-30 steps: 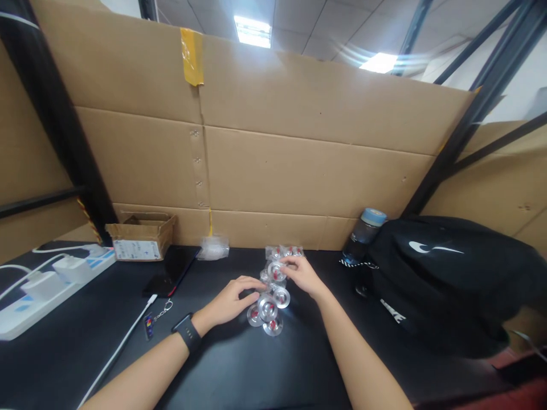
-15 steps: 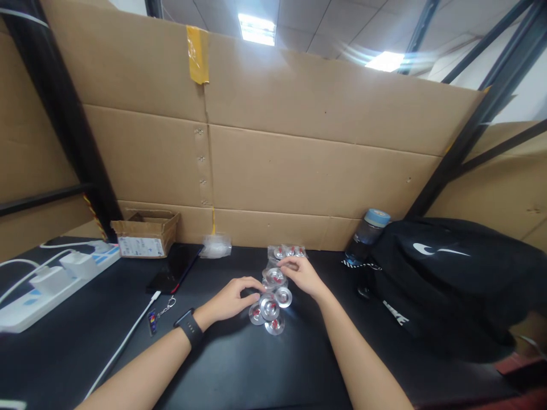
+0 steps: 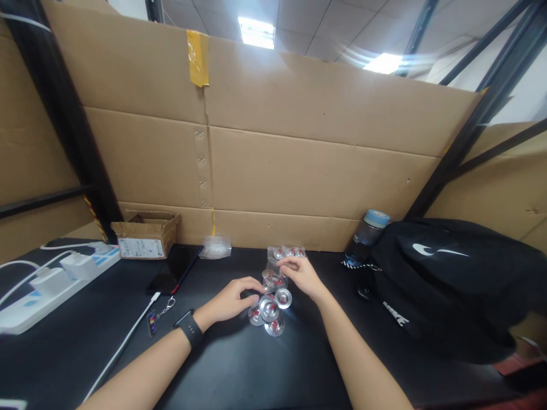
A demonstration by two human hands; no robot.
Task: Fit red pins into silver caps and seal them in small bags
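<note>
Several round clear discs with red marks, shaped like suction cups [image 3: 269, 308], lie in an overlapping cluster on the black table. Behind them stretches a clear plastic bag [image 3: 272, 263], with more of these cups inside its far end and some at its near end. My left hand [image 3: 233, 297], a dark watch on its wrist, pinches at the near left edge of the bag, beside the loose cups; the grip is partly hidden. From the right, my right hand [image 3: 301, 276] has thumb and forefinger closed on the bag's side.
A crumpled clear bag [image 3: 216, 246], a phone [image 3: 176, 270], a keychain [image 3: 152, 322], a small carton [image 3: 143, 238] and a white power strip [image 3: 92, 266] with cables lie to the left. A bottle [image 3: 365, 236] and a black backpack [image 3: 444, 285] stand right. Cardboard [image 3: 277, 171] walls the back.
The cups at the bag's near end have shifted and tilted between my hands. Both hands stay almost where they were, and the loose cups in front barely move.
</note>
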